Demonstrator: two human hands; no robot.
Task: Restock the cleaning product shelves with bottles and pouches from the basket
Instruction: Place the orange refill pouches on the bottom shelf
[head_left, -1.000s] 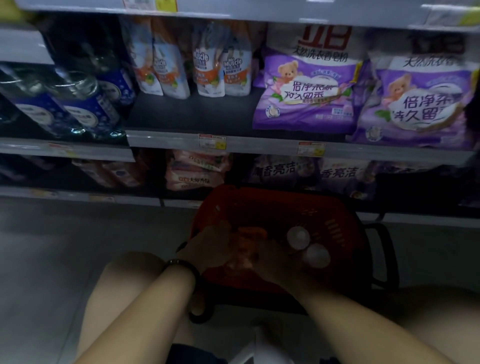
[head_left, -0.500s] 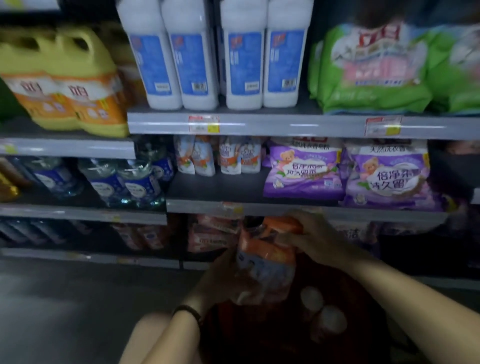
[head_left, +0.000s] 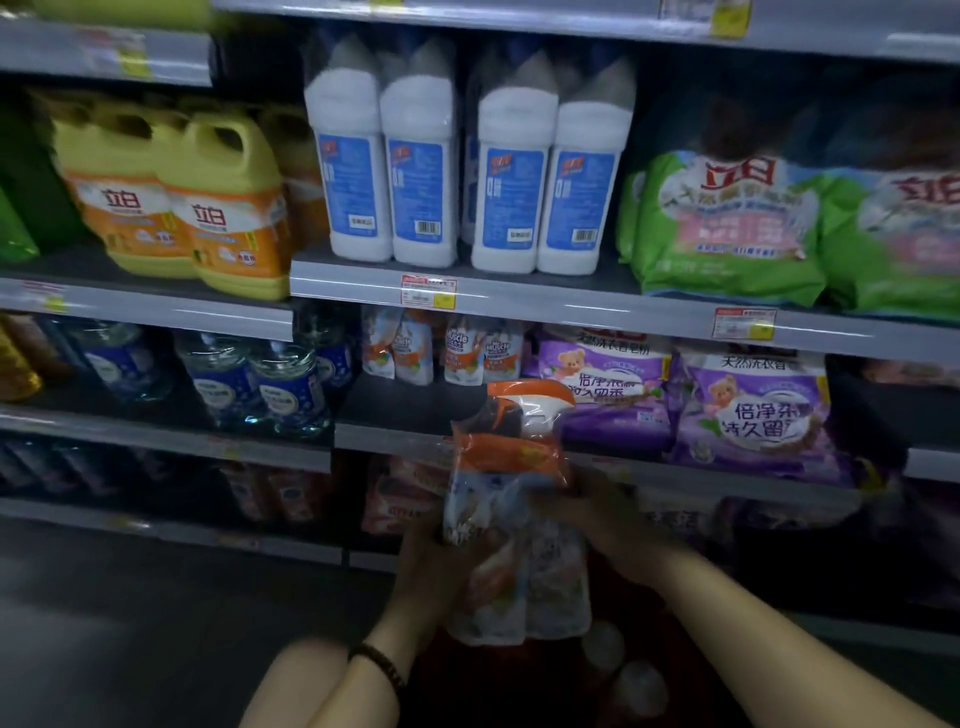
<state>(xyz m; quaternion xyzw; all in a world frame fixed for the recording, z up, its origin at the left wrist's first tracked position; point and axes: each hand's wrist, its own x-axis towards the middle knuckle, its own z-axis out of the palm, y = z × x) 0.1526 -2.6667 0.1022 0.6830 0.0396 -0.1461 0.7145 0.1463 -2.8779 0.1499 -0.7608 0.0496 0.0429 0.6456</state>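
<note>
Both hands are clamped on one thing. The left hand (head_left: 441, 566) holds the lower left side of a wrapped pack (head_left: 506, 499), with the fingers curled around it from below. The right hand (head_left: 610, 525) grips the right side, a little higher. The picture is dim and blurred there, so I cannot tell how each finger lies.

The pack is in the air, above the red basket (head_left: 545, 680) and in front of the middle shelf (head_left: 405, 410). It seems to be a spray bottle with an orange trigger head (head_left: 524, 400), wrapped in clear film together with what looks like soft refill pouches.

I judge that it is moderately heavy, because it is full of liquid. The film is probably smooth and slippery, and the pouch part is soft and can fold or sag. The bottle body is the stiff part, so it is the better place to hold. The trigger head is a poor place, because the weight hangs under it and the film may tear. One hand under the bottom also helps.

On that shelf, small orange-and-white pouches (head_left: 457, 348) stand at the back, with bare space in front of them. Purple bags (head_left: 608, 384) lie just beside them on the right. Two white caps (head_left: 602, 644) show in the basket.
</note>
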